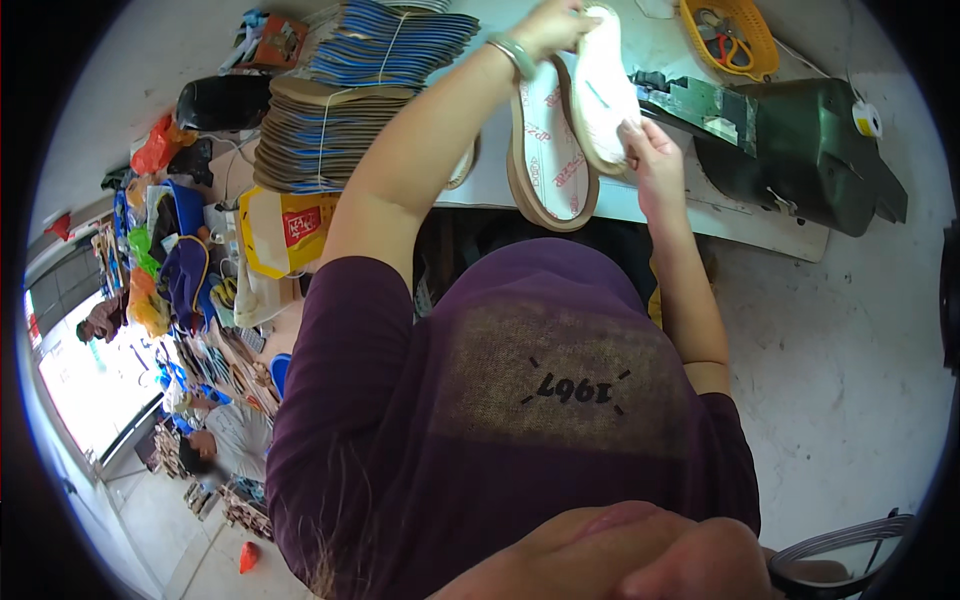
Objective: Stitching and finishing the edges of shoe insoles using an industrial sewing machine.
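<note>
A pale shoe sole (603,85) with a brown edge is held up at a tilt over the table. My left hand (548,28), with a bangle at the wrist, pinches its far end. My right hand (655,155) grips its near end between thumb and fingers. Just left of it, on the table, lies another sole (548,150) with a white lining, red print and a tan rim. The held sole overlaps part of its right side. Behind my left forearm, only a sliver of a further tan-edged piece (462,170) shows.
Tied stacks of soles, blue-edged (385,45) and brown (325,135), stand at the left. A yellow basket (745,62) with scissors sits far right, above a dark green machine (800,150). A yellow bag (270,235) lies left. Another person (235,440) is further off.
</note>
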Tool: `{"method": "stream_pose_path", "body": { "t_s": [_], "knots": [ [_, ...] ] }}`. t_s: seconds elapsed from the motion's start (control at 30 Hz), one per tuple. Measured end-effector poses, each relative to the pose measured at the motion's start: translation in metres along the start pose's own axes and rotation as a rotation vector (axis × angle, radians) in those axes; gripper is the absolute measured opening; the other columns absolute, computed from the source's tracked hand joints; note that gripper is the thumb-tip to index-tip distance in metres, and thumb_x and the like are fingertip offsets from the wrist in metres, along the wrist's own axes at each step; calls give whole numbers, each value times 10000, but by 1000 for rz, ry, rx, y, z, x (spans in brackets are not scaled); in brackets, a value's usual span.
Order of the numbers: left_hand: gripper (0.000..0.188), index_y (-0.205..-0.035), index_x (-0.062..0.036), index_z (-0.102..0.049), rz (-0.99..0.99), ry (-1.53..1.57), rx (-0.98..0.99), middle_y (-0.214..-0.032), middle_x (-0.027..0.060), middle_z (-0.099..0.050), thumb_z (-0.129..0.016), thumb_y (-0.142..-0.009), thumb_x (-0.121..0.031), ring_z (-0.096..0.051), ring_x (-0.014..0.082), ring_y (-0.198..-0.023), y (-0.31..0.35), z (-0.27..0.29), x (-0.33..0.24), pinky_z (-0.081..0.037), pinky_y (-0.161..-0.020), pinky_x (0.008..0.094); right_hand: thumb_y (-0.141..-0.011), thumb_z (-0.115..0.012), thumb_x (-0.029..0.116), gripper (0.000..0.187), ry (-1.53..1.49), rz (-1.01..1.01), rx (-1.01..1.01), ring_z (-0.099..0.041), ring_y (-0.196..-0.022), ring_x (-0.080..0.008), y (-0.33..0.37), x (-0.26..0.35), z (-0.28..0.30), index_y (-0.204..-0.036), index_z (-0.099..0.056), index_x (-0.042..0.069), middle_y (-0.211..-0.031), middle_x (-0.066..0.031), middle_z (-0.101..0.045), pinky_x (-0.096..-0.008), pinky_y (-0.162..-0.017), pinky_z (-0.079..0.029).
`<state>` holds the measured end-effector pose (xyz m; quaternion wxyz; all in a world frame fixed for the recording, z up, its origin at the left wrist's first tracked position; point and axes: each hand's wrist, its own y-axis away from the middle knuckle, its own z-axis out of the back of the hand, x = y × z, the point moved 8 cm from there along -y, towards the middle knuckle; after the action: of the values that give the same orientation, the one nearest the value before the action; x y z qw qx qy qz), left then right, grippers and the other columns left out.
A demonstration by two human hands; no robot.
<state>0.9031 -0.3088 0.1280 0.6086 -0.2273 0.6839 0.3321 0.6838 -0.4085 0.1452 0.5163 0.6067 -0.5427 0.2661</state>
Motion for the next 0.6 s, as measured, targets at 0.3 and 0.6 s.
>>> {"method": "stream_pose_path", "body": {
  "t_s": [0.3,0.6],
  "knots": [
    [377,-1231,-57,-601,367,-275,-225,-931,20,-674,-652,-911,-249,-623,82,-731,128,117,62,-501,-638,219,-649,-837,261,755,1207,756,278,-332,-1355,-421,59,2,-103,-1301,-524,44,-1447,-224,-375,-509,-1051,-330],
    [353,-1258,-68,-578,122,-741,-689,-1230,210,-573,-529,-931,-192,-546,370,-1139,218,92,97,-430,-975,396,-658,-820,209,756,1273,785,236,-278,-1370,-480,60,-9,-105,-1331,-509,63,-1479,-222,-336,-539,-1058,-288]
  ]
}}
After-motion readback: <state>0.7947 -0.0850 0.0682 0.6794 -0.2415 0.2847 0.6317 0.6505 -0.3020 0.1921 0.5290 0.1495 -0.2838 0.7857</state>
